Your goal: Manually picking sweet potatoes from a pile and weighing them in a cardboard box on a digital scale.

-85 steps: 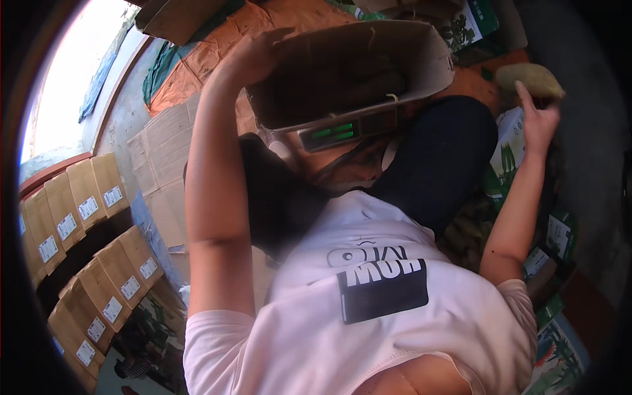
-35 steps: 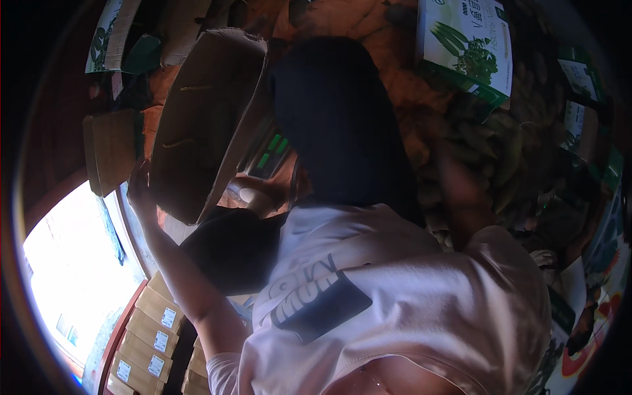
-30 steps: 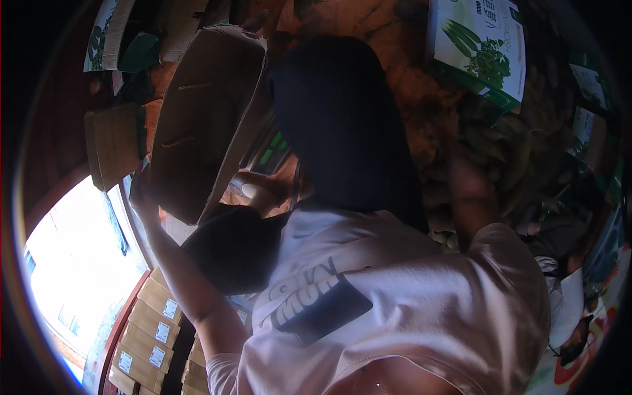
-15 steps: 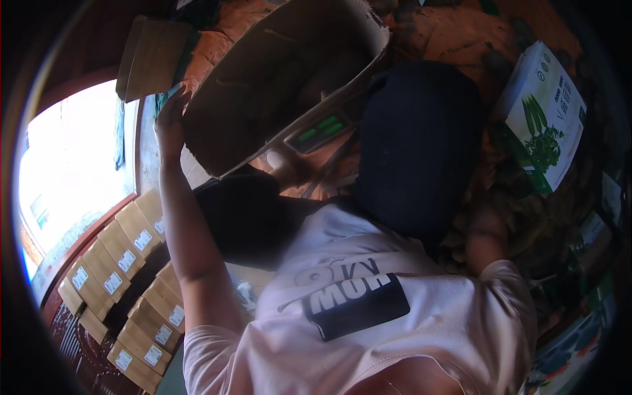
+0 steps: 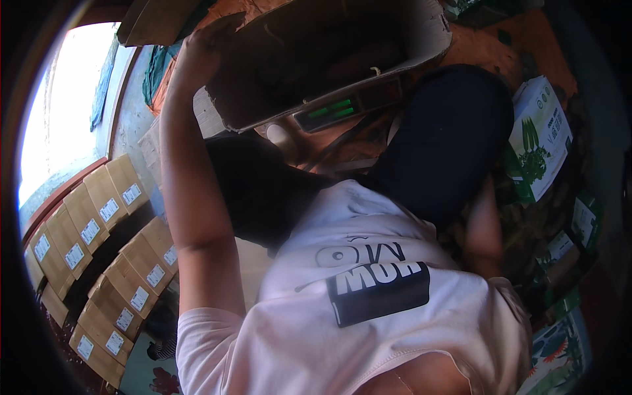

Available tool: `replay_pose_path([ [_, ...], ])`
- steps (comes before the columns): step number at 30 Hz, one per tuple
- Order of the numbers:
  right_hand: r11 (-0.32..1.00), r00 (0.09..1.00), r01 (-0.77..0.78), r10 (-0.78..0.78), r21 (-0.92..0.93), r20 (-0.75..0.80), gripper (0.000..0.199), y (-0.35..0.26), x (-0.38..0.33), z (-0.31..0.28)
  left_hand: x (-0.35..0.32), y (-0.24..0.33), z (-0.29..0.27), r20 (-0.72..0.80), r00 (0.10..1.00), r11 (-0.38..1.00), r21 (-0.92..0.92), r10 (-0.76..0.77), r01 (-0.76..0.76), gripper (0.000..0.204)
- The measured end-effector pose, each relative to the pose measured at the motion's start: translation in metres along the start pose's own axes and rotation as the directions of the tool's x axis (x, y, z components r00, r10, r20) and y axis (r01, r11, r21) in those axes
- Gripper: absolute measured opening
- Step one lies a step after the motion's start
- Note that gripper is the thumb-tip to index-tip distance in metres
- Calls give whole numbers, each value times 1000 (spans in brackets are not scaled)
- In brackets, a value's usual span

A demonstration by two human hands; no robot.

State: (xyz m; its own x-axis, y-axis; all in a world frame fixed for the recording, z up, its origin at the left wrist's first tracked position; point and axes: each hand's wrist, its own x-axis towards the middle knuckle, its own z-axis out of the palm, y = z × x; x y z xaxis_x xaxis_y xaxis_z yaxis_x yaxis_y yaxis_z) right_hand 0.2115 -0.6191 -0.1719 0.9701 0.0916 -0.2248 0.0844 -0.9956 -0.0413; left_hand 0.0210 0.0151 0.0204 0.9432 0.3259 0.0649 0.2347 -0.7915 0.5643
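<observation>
A large open cardboard box (image 5: 316, 62) stands tilted in front of me, its dim inside facing my way. My left hand (image 5: 201, 58) is at the box's left rim, with its fingers bent over the edge; they are in shadow. Below the box sits a scale (image 5: 329, 112) with a lit green display. My right forearm (image 5: 484, 227) reaches down beside my bent knee, over a dim pile of brownish lumps. The right hand itself is hidden behind the knee and in the dark, so what it touches does not show.
Rows of folded brown cartons (image 5: 108, 210) with white labels line the left side. On the right stands a white and green printed box (image 5: 543, 138). Orange sheeting (image 5: 487, 52) lies behind. A cardboard flap (image 5: 151, 23) shows at the upper left.
The view has shifted, so the box and scale sit higher in the picture. My left hand is now farther up along the box's left rim. My right hand has slipped from sight.
</observation>
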Motion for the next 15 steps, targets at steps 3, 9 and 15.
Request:
replay_pose_path([
  [3,995,982,34,-15,97,-190,68,-48,19,-86,-3,3,5,51,997,998,44,-52,49,40],
  [9,880,809,372,-151,295,-568,68,-154,21,-248,0,24,7,100,992,993,100,-72,62,53],
  [15,379,484,873,-753,308,-445,62,-281,-11,-284,3,33,16,139,989,993,109,-52,37,38],
])
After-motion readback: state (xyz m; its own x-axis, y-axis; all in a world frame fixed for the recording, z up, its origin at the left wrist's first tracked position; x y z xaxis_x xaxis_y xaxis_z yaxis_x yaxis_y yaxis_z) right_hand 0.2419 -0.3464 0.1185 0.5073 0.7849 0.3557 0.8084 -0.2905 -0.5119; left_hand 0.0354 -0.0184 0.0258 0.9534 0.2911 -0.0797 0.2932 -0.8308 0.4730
